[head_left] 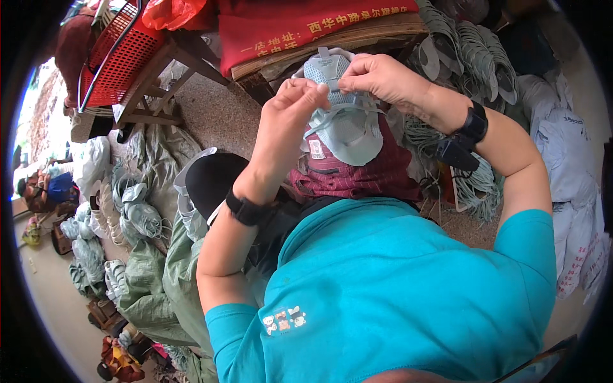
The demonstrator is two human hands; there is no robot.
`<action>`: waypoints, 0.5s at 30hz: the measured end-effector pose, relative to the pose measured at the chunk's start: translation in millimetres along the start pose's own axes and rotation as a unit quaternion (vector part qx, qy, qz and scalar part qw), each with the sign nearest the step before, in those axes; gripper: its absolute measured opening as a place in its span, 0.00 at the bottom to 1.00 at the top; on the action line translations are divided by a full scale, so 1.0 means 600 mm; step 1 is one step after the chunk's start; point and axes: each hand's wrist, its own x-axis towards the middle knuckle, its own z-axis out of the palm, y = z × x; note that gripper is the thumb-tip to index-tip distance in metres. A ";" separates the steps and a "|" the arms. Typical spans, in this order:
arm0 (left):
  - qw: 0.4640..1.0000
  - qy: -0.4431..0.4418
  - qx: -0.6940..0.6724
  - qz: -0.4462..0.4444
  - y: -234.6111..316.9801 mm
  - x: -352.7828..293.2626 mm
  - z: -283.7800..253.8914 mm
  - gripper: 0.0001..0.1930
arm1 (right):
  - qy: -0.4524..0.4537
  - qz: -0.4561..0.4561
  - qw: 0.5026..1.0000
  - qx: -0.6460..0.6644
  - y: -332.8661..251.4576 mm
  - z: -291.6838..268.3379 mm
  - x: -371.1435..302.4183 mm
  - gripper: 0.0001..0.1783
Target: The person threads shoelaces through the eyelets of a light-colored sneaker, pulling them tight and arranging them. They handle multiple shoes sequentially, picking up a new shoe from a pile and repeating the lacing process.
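A pale mint shoe upper [348, 135] of mesh lies on my lap over a maroon checked cloth [357, 172], its tongue [324, 67] pointing away from me. Above its lacing area, both my hands are raised close together. My left hand [290, 105] is closed in a pinch on the left side of the tongue. Thumb and forefinger of my right hand [382, 78] are pressed together just right of the tongue. Whatever thin thing the fingertips may hold is too small to make out.
A wooden bench [332, 43] with a red printed cloth stands right ahead. At the far left, a red plastic basket [124, 60] rests on a wooden stool. Bundled shoe uppers [482, 57] hang at right, above white sacks [565, 159]. Green sacks [150, 287] lie at left; people sit farther off.
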 end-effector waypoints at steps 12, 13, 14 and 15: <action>0.956 0.151 -0.086 0.238 0.032 -0.008 -0.019 0.08 | -0.254 -0.171 0.951 0.047 -0.164 0.062 -0.031 0.10; 0.973 0.128 -0.018 0.192 -0.006 -0.016 -0.029 0.07 | -0.187 -0.200 0.962 0.022 -0.180 0.051 -0.028 0.11; 0.971 0.119 0.069 0.195 -0.055 -0.015 -0.036 0.08 | -0.120 -0.231 0.966 -0.002 -0.206 0.033 -0.025 0.11; 0.954 0.107 0.208 0.187 -0.087 -0.025 -0.033 0.04 | -0.083 -0.443 0.850 -0.273 -0.244 -0.009 -0.014 0.09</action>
